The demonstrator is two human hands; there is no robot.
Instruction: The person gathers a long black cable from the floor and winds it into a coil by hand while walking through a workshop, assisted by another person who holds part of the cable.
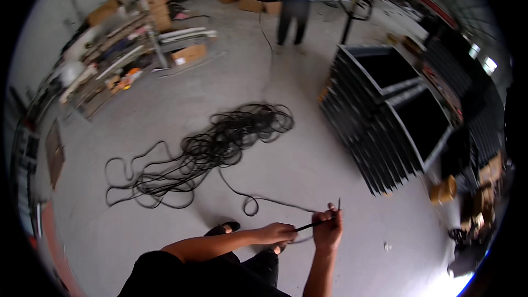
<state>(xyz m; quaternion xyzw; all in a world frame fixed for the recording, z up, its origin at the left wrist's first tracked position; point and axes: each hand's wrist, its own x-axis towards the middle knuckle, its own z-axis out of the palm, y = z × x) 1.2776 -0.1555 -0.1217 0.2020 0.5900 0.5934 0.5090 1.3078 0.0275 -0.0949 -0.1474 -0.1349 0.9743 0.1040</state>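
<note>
A long black cord (220, 143) lies in a tangled heap of loops on the grey floor ahead of me. One strand runs from the heap past a small loop to my right hand (328, 231), which is closed around the cord with a short end sticking up above the fingers. My left hand (278, 233) grips the same cord a little to the left. Between the two hands a short stretch is held fairly straight. A thinner-looking length hangs below them, blurred. Whether it is rubber strip or cable I cannot make out.
On the right stands a tall stack of black frames (379, 126), with a yellow bucket (443, 190) beyond it. Another person (297, 5) stands at the back near open cardboard boxes (258, 3), a dark strand hanging beside them. Scrap boards and lengths (118, 60) pile along the left wall.
</note>
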